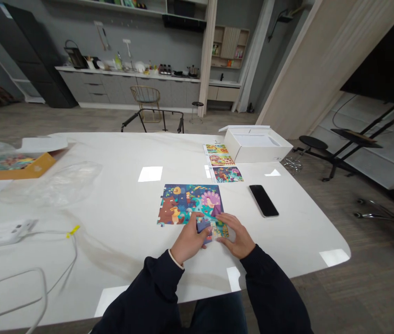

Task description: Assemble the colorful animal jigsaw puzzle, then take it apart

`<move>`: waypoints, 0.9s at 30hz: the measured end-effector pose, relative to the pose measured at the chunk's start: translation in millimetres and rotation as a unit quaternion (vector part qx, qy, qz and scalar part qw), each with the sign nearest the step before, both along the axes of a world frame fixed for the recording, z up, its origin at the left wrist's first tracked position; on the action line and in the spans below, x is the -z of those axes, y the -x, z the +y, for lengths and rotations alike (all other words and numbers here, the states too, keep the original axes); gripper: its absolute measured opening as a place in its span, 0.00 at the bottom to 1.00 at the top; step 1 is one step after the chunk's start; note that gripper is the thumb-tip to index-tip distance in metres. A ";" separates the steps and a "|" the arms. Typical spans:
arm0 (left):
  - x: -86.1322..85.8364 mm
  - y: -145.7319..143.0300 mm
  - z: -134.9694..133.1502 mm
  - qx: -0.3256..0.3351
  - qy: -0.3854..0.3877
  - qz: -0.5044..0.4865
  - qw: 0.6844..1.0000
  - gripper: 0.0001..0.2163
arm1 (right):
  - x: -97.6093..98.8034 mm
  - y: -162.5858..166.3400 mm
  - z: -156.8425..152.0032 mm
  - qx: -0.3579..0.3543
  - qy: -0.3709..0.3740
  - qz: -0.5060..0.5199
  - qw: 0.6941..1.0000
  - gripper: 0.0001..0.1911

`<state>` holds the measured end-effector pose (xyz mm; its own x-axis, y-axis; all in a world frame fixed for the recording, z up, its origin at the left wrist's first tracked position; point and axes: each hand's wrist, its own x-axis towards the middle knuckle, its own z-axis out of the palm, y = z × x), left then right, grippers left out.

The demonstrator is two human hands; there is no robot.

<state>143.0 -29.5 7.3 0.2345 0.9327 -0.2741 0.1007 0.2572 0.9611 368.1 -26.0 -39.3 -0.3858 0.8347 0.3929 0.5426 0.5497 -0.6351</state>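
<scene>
A colourful jigsaw puzzle [186,204] lies partly assembled on the white table [130,195], with animals on a blue and teal picture. My left hand [190,241] is at its lower right corner, fingers pinched on a puzzle piece [204,227]. My right hand [237,234] lies just beside it, fingers stretched flat on the pieces at the same corner. Both dark sleeves reach in from the near edge.
A black phone [263,200] lies right of the puzzle. Behind it are a picture sheet [223,162] and an open white box [256,144]. At left sit a clear plastic bag [61,183], an orange box [16,169], a white power strip [0,232] and cables.
</scene>
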 end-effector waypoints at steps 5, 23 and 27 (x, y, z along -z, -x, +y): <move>6.8 15.5 2.8 -0.006 0.000 0.001 1.000 0.22 | 0.3 -8.0 0.5 0.025 0.000 -0.019 1.000 0.26; 6.0 -34.0 5.6 -0.011 0.162 -0.196 0.967 0.26 | -3.2 0.7 -4.9 0.032 -0.023 0.049 0.998 0.17; 6.2 -36.3 3.9 -0.038 0.170 -0.203 0.964 0.25 | -6.5 2.7 -7.1 0.052 0.000 0.079 0.996 0.19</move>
<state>179.3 -25.6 1.1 0.3219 0.8231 -0.4678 -0.2963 0.5569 0.7759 365.4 -33.1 -32.8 -0.2312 0.8667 0.4421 0.4899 0.4963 -0.7168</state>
